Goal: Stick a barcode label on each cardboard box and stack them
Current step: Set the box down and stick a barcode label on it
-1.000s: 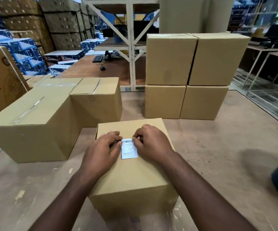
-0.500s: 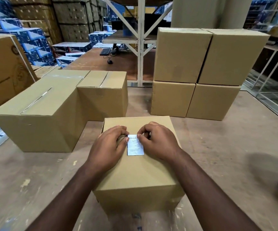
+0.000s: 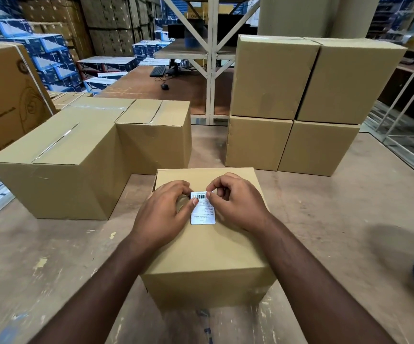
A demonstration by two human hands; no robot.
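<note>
While cartons crowded a warehouse work table (image 3: 325,219), four plain boxes (image 3: 292,105) stood stacked two on two at the far right, with two larger taped boxes (image 3: 89,155) side by side at the left. No labels showed on the faces of either group turned toward the camera, so whether they had been tagged could not be told. Every box in view was closed and its contents hidden.

Nearest the person sat a smaller cardboard box (image 3: 208,249), apart from the others at the table's near edge. A white barcode label (image 3: 203,211) lay flat on its top, barcode end away from the wearer. The left hand (image 3: 163,214) and right hand (image 3: 235,202) rested on the lid to either side, fingers curled, the thumb tips pressing the label's upper corners down rather than pinching or gripping anything.

By the look of it, the sticking on this box was nearly finished; smoothing the lower edge and carrying the box to the stack appeared to remain.
</note>
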